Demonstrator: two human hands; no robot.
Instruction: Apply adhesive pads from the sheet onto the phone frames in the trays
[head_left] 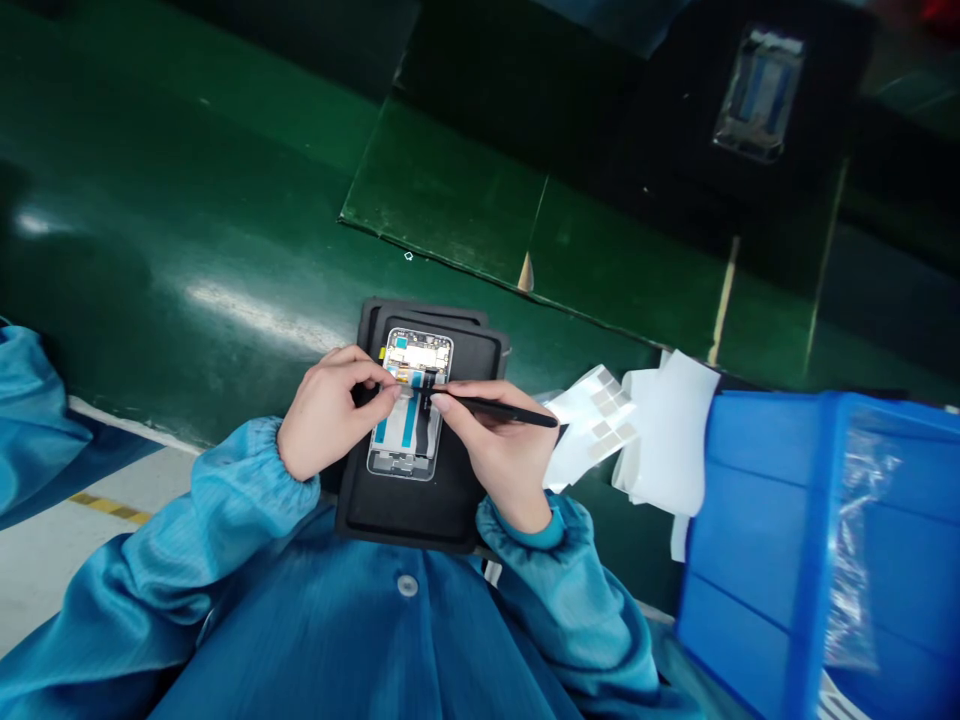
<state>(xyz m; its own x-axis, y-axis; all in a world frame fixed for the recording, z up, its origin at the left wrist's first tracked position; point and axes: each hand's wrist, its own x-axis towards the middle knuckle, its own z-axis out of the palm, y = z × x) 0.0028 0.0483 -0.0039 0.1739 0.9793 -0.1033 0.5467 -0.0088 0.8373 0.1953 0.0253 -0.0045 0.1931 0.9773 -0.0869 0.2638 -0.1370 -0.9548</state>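
A dark green workbench [187, 200] filled most of the view, with a lighter green mat [450, 200] laid across its far side. At the right edge stood a blue plastic bin [780, 500], a clear plastic bag [855, 560] hanging inside it. The person's blue sleeves [225, 520] came in from the bottom of the frame. Directly before them lay a black tray [420, 510], stacked on a second one of the same kind. Far off at the upper right, another dark tray [675, 130] carried a second phone body [759, 95].

Between the near tray and the bin lay white backing sheets [667, 440], the nearer sheet [592, 420] bearing rows of small grey pads.

An open phone frame [405, 455] rested in the near tray, with blue strips and a black flex cable showing inside. The left hand [330, 410] was curled, its fingertips pressed on the frame's upper middle; whether they pinched a part could not be told. The right hand [499, 450] was clamped around a slim black tool [502, 410], held like a pen, its tip touching the frame just beside the left fingertips. The two hands sat close together over the frame.
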